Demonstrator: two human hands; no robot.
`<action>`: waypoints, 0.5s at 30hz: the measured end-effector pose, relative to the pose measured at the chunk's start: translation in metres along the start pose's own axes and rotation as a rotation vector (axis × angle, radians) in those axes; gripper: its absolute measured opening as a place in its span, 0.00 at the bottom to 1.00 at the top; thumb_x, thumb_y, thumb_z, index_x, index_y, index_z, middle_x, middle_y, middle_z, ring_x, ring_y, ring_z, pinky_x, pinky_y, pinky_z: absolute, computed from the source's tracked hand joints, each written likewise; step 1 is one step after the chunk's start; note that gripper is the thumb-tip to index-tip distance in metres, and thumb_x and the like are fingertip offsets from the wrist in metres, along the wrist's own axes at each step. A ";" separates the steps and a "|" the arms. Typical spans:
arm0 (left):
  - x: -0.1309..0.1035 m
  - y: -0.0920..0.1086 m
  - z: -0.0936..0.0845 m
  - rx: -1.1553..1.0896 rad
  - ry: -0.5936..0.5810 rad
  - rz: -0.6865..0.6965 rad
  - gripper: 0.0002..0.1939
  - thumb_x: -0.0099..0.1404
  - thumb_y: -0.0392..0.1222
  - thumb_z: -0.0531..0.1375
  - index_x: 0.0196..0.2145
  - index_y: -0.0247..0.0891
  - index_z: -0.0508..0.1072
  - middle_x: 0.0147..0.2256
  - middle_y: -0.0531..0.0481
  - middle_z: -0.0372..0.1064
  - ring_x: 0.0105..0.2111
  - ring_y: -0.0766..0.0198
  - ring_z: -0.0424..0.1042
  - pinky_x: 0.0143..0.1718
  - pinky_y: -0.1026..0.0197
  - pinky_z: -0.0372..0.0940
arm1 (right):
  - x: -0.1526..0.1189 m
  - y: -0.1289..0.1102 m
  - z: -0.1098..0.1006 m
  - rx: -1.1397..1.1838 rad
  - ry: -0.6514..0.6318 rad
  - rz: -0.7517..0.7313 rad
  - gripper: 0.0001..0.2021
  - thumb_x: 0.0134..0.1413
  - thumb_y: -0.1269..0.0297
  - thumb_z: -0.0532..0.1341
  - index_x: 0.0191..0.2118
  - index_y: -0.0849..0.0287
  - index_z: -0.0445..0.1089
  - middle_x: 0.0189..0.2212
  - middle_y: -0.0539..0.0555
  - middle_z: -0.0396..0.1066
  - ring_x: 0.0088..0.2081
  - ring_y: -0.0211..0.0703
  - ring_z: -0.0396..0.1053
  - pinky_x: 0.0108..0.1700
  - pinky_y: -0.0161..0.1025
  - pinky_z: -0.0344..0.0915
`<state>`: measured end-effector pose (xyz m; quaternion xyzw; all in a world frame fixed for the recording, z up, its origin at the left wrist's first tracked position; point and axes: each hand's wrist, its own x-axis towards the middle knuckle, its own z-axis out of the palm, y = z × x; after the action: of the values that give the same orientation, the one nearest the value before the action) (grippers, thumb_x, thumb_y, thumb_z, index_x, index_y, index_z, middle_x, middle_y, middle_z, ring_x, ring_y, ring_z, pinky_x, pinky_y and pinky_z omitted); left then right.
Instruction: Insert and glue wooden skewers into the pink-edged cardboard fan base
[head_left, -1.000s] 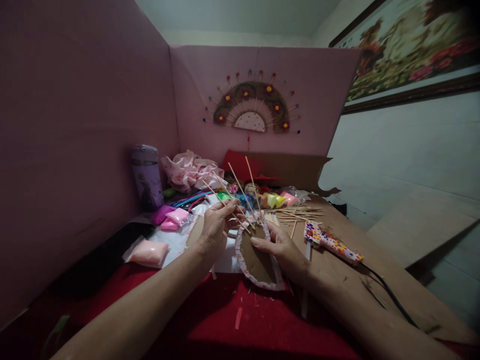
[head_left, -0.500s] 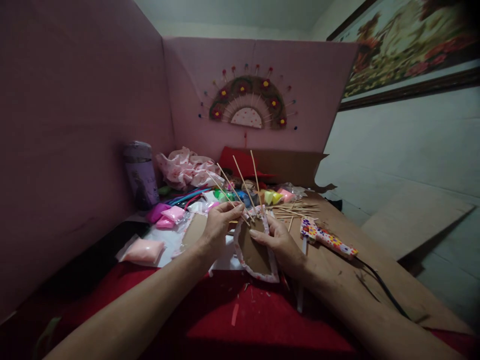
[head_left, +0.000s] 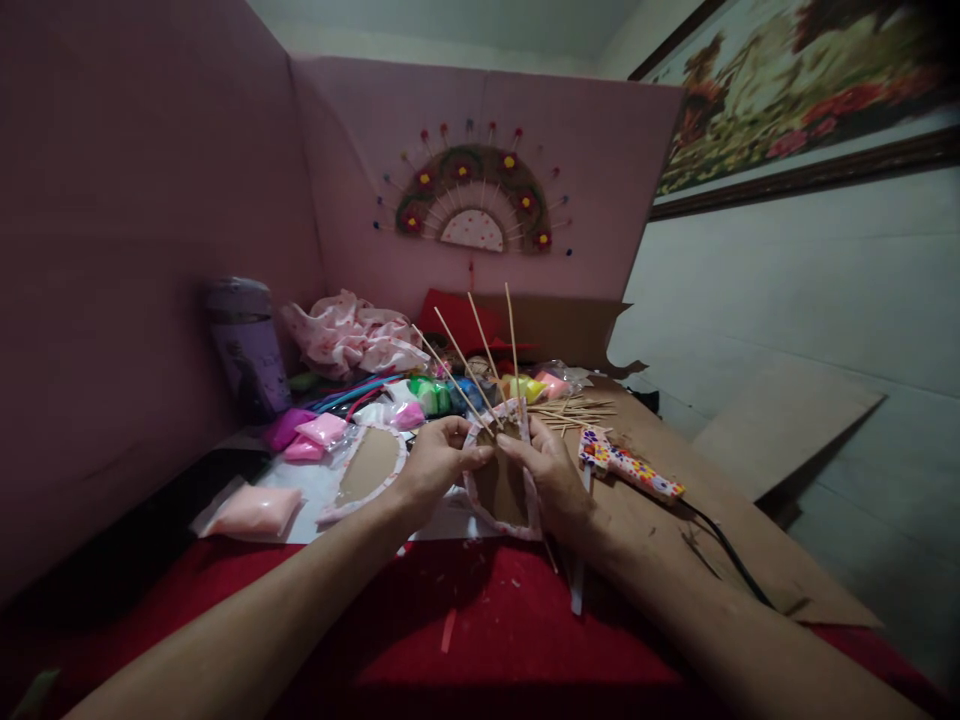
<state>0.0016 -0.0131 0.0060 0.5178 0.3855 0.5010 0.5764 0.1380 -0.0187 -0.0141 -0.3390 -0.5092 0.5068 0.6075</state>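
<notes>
Between my two hands is a brown cardboard piece (head_left: 501,492) edged with pink-and-white patterned fabric. Several thin wooden sticks (head_left: 489,345) fan upward from its top edge. My left hand (head_left: 439,462) grips the upper left edge, fingers behind and thumb in front near the stick ends. My right hand (head_left: 551,475) is closed on the right edge, its thumb pressed on the front at the foot of the sticks. A second fabric-edged cardboard piece (head_left: 369,466) lies to the left of my left hand.
A flower-patterned glue gun (head_left: 630,468) lies at right on a cardboard sheet (head_left: 757,540), near loose sticks (head_left: 574,412). Bags of coloured clay (head_left: 255,510), a purple tumbler (head_left: 247,350) and crumpled fabric (head_left: 356,335) are at left. A stick-and-flower fan (head_left: 480,195) hangs on the pink back panel.
My left hand has moved down from the leftmost stick to the cardboard's upper left edge. That stick now sits closer to the others at its foot. The view has shifted slightly.
</notes>
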 end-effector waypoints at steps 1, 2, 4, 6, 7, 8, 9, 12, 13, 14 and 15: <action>0.000 0.000 0.000 0.001 0.003 0.005 0.20 0.34 0.42 0.71 0.25 0.33 0.69 0.20 0.53 0.68 0.18 0.69 0.64 0.20 0.67 0.57 | 0.000 0.000 0.000 0.006 0.005 -0.007 0.12 0.41 0.62 0.64 0.35 0.58 0.67 0.29 0.50 0.71 0.30 0.42 0.67 0.34 0.38 0.64; 0.000 0.000 0.001 0.002 0.004 0.008 0.19 0.35 0.41 0.71 0.25 0.33 0.69 0.20 0.53 0.69 0.18 0.70 0.65 0.20 0.67 0.57 | 0.001 0.000 0.000 0.006 0.012 -0.008 0.12 0.41 0.62 0.64 0.34 0.58 0.68 0.29 0.50 0.71 0.30 0.41 0.67 0.33 0.38 0.64; 0.000 -0.001 0.001 0.000 0.004 0.010 0.18 0.36 0.39 0.70 0.25 0.32 0.69 0.20 0.52 0.69 0.19 0.69 0.65 0.21 0.67 0.58 | 0.001 -0.001 -0.001 0.002 0.020 0.000 0.11 0.41 0.62 0.64 0.34 0.58 0.68 0.28 0.50 0.70 0.29 0.41 0.67 0.32 0.37 0.64; 0.000 -0.001 0.002 -0.002 0.007 0.011 0.17 0.36 0.39 0.70 0.25 0.32 0.69 0.21 0.52 0.70 0.19 0.69 0.66 0.21 0.67 0.59 | 0.002 0.000 -0.001 0.013 0.017 0.006 0.11 0.41 0.62 0.64 0.34 0.58 0.68 0.28 0.49 0.70 0.28 0.40 0.66 0.32 0.37 0.64; -0.001 -0.001 0.001 0.001 0.008 0.010 0.17 0.36 0.39 0.69 0.25 0.33 0.69 0.20 0.52 0.70 0.19 0.69 0.66 0.21 0.67 0.58 | 0.002 0.000 -0.001 0.017 0.015 0.010 0.11 0.42 0.62 0.64 0.34 0.58 0.68 0.28 0.49 0.70 0.28 0.40 0.66 0.32 0.37 0.64; -0.001 -0.001 0.001 0.008 0.008 0.011 0.17 0.37 0.39 0.69 0.26 0.33 0.69 0.20 0.52 0.69 0.18 0.69 0.65 0.21 0.67 0.58 | 0.002 0.000 -0.001 0.019 0.015 0.012 0.11 0.42 0.62 0.64 0.34 0.58 0.68 0.28 0.49 0.70 0.28 0.40 0.66 0.31 0.37 0.64; -0.001 -0.001 0.001 0.015 0.009 0.012 0.18 0.37 0.40 0.69 0.26 0.33 0.69 0.20 0.52 0.69 0.18 0.69 0.65 0.20 0.67 0.57 | 0.002 0.001 -0.001 0.018 0.013 0.013 0.11 0.42 0.61 0.64 0.34 0.59 0.68 0.27 0.49 0.70 0.27 0.39 0.66 0.31 0.37 0.64; -0.001 -0.002 0.001 0.025 0.000 0.020 0.19 0.37 0.42 0.70 0.26 0.33 0.69 0.20 0.53 0.69 0.18 0.69 0.65 0.20 0.67 0.56 | 0.002 0.002 -0.002 0.013 0.009 0.015 0.11 0.43 0.62 0.64 0.35 0.58 0.69 0.27 0.49 0.70 0.26 0.38 0.65 0.30 0.37 0.63; -0.001 -0.002 0.001 0.020 -0.003 0.023 0.19 0.36 0.42 0.71 0.26 0.33 0.69 0.20 0.53 0.69 0.18 0.69 0.65 0.20 0.67 0.57 | 0.002 0.002 -0.002 0.019 0.007 0.016 0.11 0.43 0.62 0.64 0.35 0.58 0.69 0.27 0.49 0.70 0.26 0.38 0.65 0.30 0.37 0.64; -0.001 -0.002 0.001 0.015 -0.004 0.026 0.20 0.36 0.43 0.71 0.25 0.33 0.69 0.20 0.53 0.69 0.19 0.69 0.65 0.21 0.67 0.57 | 0.002 0.002 -0.002 0.026 0.006 0.019 0.11 0.43 0.62 0.64 0.35 0.58 0.70 0.27 0.50 0.70 0.26 0.38 0.65 0.30 0.37 0.64; -0.001 -0.003 0.001 0.011 -0.004 0.029 0.20 0.36 0.43 0.71 0.25 0.33 0.68 0.20 0.53 0.69 0.19 0.69 0.65 0.21 0.67 0.57 | 0.002 0.002 -0.002 0.030 0.005 0.023 0.11 0.43 0.62 0.64 0.35 0.58 0.70 0.27 0.50 0.70 0.26 0.38 0.65 0.30 0.37 0.64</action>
<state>0.0025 -0.0138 0.0035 0.5272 0.3797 0.5062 0.5672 0.1394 -0.0163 -0.0159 -0.3368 -0.4961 0.5205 0.6079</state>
